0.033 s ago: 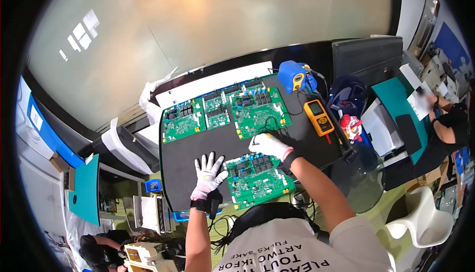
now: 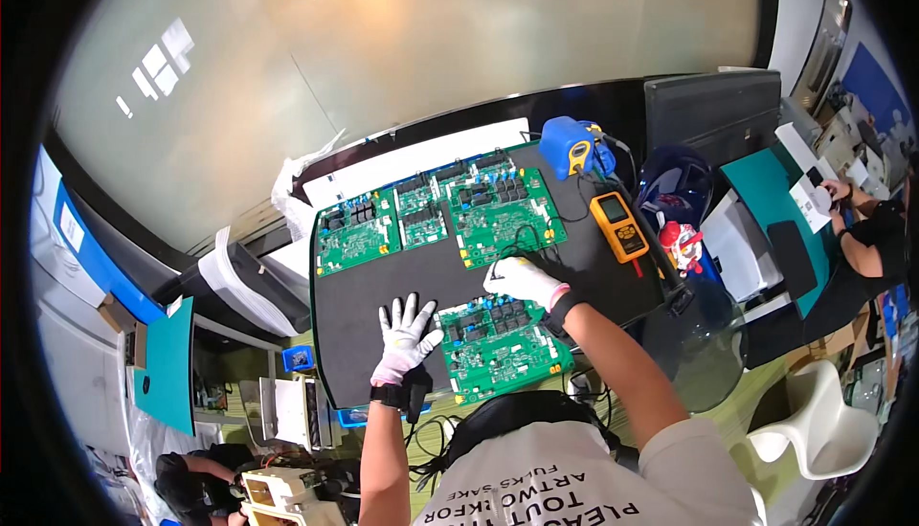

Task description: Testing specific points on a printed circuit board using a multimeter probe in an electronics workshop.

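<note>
My left hand (image 2: 406, 339), in a white glove with a dark wrist strap, lies with fingers spread on the dark mat (image 2: 369, 298). Just to its right is a green circuit board (image 2: 503, 358) with black and blue components, nearest to me. My right hand (image 2: 525, 282), also gloved, is closed above that board's far edge; whatever its fingers hold is too small to make out. A thin black cable (image 2: 526, 231) loops beyond it, over another large green board (image 2: 498, 224). Farther left lie a smaller board (image 2: 421, 224) and a wider one (image 2: 354, 239).
A yellow handheld meter (image 2: 618, 227) and a blue tool holder (image 2: 572, 148) stand at the mat's right side. Beyond are a red-and-white figurine (image 2: 681, 245) and a black case (image 2: 713, 114). Another person's hand (image 2: 837, 191) is at a teal table (image 2: 766, 186), far right.
The whole picture has shifted very slightly to the right. My hands keep their places over the mat and boards. The co-worker's hand at the far right has moved a little.
</note>
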{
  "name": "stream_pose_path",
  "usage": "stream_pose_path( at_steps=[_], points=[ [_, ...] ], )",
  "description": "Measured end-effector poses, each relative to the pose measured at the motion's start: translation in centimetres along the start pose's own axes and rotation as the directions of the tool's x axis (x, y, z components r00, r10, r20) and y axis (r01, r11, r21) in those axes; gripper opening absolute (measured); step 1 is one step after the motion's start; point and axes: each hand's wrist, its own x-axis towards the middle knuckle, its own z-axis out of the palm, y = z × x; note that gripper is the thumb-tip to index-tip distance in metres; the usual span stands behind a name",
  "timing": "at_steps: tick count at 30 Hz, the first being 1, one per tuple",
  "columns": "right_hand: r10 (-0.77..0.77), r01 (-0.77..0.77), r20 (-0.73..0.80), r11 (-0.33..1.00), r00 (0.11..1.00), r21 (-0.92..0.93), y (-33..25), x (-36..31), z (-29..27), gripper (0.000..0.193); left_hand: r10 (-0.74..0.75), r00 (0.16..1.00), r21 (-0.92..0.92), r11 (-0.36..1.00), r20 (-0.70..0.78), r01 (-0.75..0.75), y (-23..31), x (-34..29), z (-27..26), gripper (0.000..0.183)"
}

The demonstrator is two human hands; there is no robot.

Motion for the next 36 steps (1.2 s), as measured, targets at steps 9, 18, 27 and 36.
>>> stream_pose_path(
  at_steps=[9,18,27,36],
  points=[
    [-0.059,0.057,0.005,0.971,0.998,0.234,1.5,-0.2,-0.6,0.018,-0.009,1.0,0.002,1.0,0.008,0.009,-0.2,-0.1,0.0,0.065],
    [-0.074,0.08,-0.056,0.991,0.996,0.107,1.0,-0.6,-0.3,0.019,-0.014,1.0,0.006,1.0,0.028,0.014,-0.3,0.0,0.1,0.066],
    [-0.045,0.046,-0.042,0.998,0.998,0.033,0.4,-0.9,-0.5,0.018,-0.001,1.0,0.008,1.0,0.007,0.001,-0.4,0.0,0.2,0.067],
    [-0.02,0.026,-0.056,0.994,0.998,0.107,-0.5,-1.3,-0.7,0.019,-0.002,1.0,0.004,1.0,0.003,0.002,-0.5,-0.2,0.2,0.068]
  ],
)
